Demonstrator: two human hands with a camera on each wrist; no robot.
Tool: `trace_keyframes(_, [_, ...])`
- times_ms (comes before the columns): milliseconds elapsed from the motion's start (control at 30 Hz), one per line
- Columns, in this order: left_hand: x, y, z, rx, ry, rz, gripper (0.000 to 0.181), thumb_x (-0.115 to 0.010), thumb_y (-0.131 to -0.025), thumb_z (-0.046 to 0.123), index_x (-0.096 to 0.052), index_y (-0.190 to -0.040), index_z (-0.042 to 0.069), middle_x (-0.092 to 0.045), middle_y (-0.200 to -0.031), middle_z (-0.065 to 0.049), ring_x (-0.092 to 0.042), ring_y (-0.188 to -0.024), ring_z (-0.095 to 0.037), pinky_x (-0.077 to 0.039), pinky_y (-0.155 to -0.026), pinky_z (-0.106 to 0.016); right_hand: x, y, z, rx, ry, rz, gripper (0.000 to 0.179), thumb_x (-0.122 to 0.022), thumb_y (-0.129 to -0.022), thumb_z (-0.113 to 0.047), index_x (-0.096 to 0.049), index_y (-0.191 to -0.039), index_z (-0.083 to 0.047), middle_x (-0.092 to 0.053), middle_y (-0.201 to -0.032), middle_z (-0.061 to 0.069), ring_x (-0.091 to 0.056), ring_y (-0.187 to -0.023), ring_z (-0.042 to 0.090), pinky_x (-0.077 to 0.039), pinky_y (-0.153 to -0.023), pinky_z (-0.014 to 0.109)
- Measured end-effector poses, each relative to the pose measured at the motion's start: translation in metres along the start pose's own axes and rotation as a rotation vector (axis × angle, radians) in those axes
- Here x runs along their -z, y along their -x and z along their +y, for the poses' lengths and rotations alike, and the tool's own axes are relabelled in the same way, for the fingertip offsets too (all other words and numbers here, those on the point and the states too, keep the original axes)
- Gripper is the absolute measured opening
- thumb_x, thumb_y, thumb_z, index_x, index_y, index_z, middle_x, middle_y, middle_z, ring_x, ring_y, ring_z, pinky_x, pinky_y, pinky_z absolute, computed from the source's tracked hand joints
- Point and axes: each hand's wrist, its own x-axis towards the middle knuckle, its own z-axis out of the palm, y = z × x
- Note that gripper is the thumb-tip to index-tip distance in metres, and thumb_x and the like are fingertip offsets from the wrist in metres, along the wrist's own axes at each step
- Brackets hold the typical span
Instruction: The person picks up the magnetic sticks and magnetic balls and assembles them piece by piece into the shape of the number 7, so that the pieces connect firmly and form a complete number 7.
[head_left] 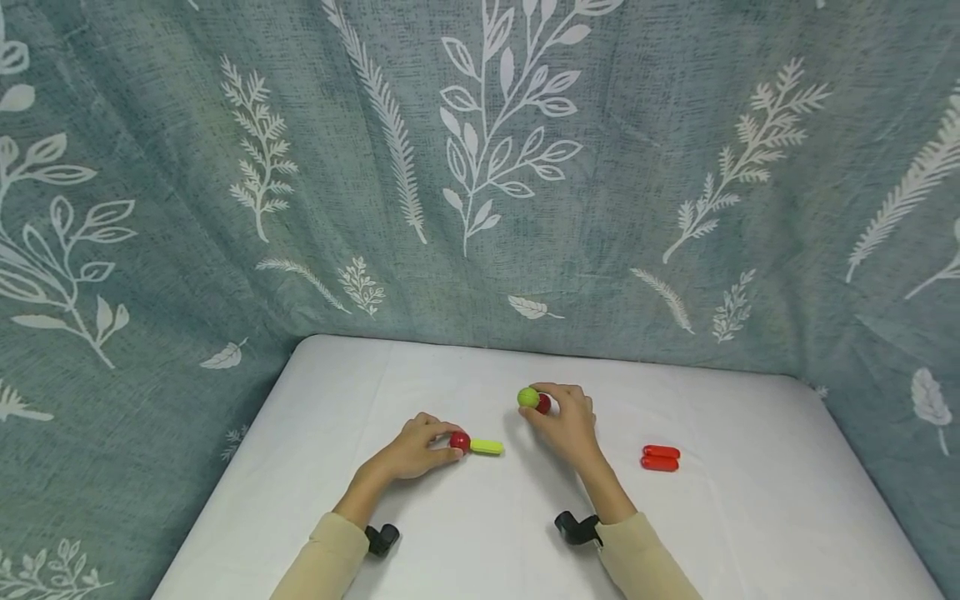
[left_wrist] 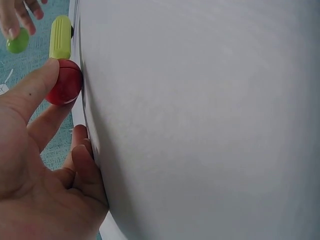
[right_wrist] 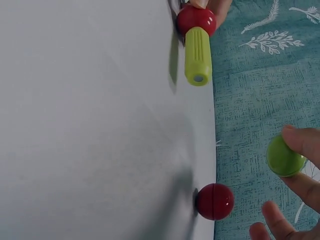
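Note:
My left hand [head_left: 417,447] pinches a glossy red ball [left_wrist: 65,84] between thumb and a finger, low over the white table. End-on against that ball sits a short ridged yellow-green rod [right_wrist: 198,57], with a grey disc in its free end. Thumb and finger of my right hand [head_left: 564,417] pinch a green ball [right_wrist: 284,156], held above the table. A second red ball [right_wrist: 215,201] rests on the tabletop just beyond it; in the head view the green ball partly overlaps this red ball [head_left: 544,403].
Two red rods [head_left: 661,458] lie side by side on the white table [head_left: 757,500], right of my right hand. A blue-green curtain with white leaf prints [head_left: 480,292] hangs behind the far edge. Black wrist cameras [head_left: 576,528] stick out near both cuffs.

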Motion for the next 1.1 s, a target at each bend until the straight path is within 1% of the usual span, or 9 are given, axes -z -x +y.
trace_keyframes(233, [0.0,0.0,-0.001,-0.002,0.001,0.003,0.045,-0.072,-0.091,0.046,-0.067,-0.129,0.023,-0.051,-0.115,-0.006,-0.045,-0.11,-0.025,-0.042,-0.091,-0.055,0.001,0.016,0.008,-0.012,-0.024,-0.021,0.043,-0.083,-0.083,-0.028,-0.071,-0.122,-0.014,-0.059,-0.119,0.012,-0.044,-0.112,0.034,-0.031,-0.091,0.056])
trace_keyframes(433, [0.0,0.0,-0.002,-0.005,0.01,0.001,0.045,-0.071,-0.091,0.047,-0.067,-0.13,0.023,-0.051,-0.115,-0.006,-0.045,-0.11,-0.025,-0.043,-0.09,-0.054,-0.002,0.026,0.017,0.0,-0.032,-0.043,0.043,-0.083,-0.083,-0.025,-0.071,-0.123,-0.014,-0.061,-0.12,0.014,-0.048,-0.113,0.035,-0.036,-0.089,0.056])
trace_keyframes(567, [0.001,0.0,-0.002,-0.007,0.019,0.001,0.046,-0.071,-0.091,0.047,-0.067,-0.13,0.022,-0.051,-0.117,-0.007,-0.045,-0.111,-0.026,-0.043,-0.091,-0.055,-0.005,0.031,0.021,0.035,-0.046,-0.072,0.041,-0.083,-0.082,-0.021,-0.071,-0.121,-0.012,-0.063,-0.115,0.015,-0.052,-0.106,0.034,-0.04,-0.085,0.049])
trace_keyframes(667, [0.001,0.0,-0.001,0.0,0.018,0.005,0.046,-0.072,-0.091,0.047,-0.067,-0.13,0.023,-0.051,-0.116,-0.006,-0.046,-0.111,-0.026,-0.043,-0.09,-0.055,-0.008,0.033,0.022,0.055,-0.047,-0.102,0.037,-0.084,-0.081,-0.019,-0.073,-0.116,-0.012,-0.064,-0.107,0.013,-0.054,-0.097,0.03,-0.041,-0.08,0.044])
trace_keyframes(800, [0.0,0.001,0.0,0.016,0.015,0.007,0.046,-0.072,-0.091,0.047,-0.067,-0.13,0.024,-0.051,-0.116,-0.005,-0.046,-0.11,-0.025,-0.043,-0.089,-0.054,-0.012,0.035,0.025,0.043,-0.026,-0.146,0.034,-0.084,-0.082,-0.021,-0.074,-0.114,-0.015,-0.062,-0.102,0.008,-0.052,-0.09,0.025,-0.041,-0.075,0.04])
trace_keyframes(967, [0.0,0.001,0.0,0.019,0.017,0.009,0.046,-0.071,-0.091,0.048,-0.067,-0.131,0.025,-0.051,-0.116,-0.005,-0.045,-0.111,-0.025,-0.044,-0.09,-0.055,-0.014,0.038,0.025,0.043,0.001,-0.179,0.033,-0.083,-0.082,-0.022,-0.075,-0.113,-0.016,-0.063,-0.105,0.007,-0.053,-0.093,0.026,-0.041,-0.076,0.042])
trace_keyframes(1100, [0.0,0.0,-0.001,0.021,0.015,0.013,0.046,-0.071,-0.091,0.049,-0.067,-0.13,0.026,-0.05,-0.115,-0.004,-0.045,-0.109,-0.024,-0.044,-0.089,-0.054,-0.015,0.039,0.025,0.059,0.033,-0.178,0.031,-0.084,-0.082,-0.023,-0.076,-0.111,-0.017,-0.065,-0.106,0.007,-0.054,-0.095,0.027,-0.041,-0.079,0.046])
